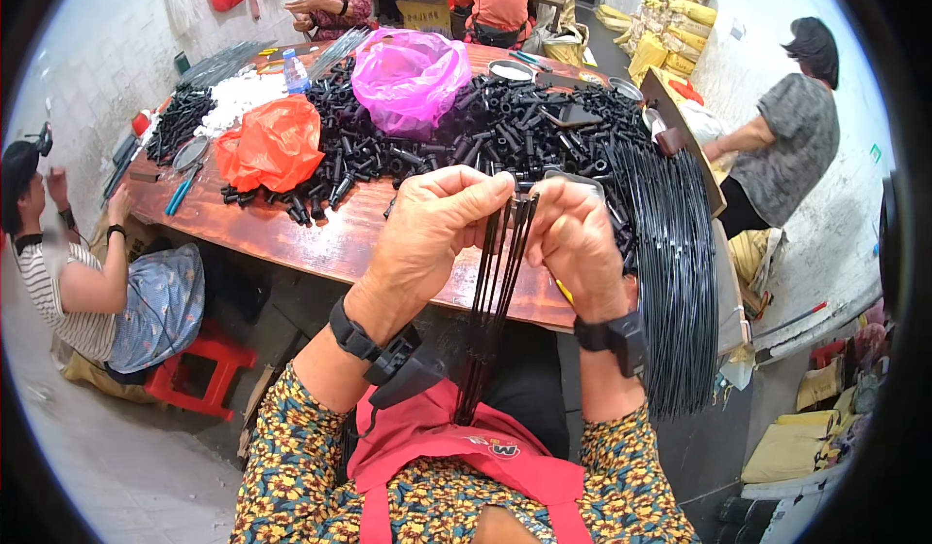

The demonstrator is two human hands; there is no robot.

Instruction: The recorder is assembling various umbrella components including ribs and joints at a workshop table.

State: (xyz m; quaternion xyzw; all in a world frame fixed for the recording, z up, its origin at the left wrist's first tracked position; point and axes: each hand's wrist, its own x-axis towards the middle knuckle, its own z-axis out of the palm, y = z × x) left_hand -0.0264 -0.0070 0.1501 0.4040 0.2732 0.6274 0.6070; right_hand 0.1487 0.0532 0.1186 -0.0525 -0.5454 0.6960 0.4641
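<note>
Over the table's front edge, my left hand pinches the upper ends of several thin black rods. The rods hang down between my forearms, their lower ends reaching the red apron at my lap. At the right side of the same upper ends, my right hand is closed with thumb and fingertips together on the rods. Exactly how many rods each hand pinches is hidden by the fingers. Just beyond my hands lies a heap of small black tubular parts.
A thick bundle of long black rods droops over the table's right front edge. An orange plastic bag and a pink plastic bag lie on the wooden table. People sit or stand at left, right and far side. A red stool stands at left.
</note>
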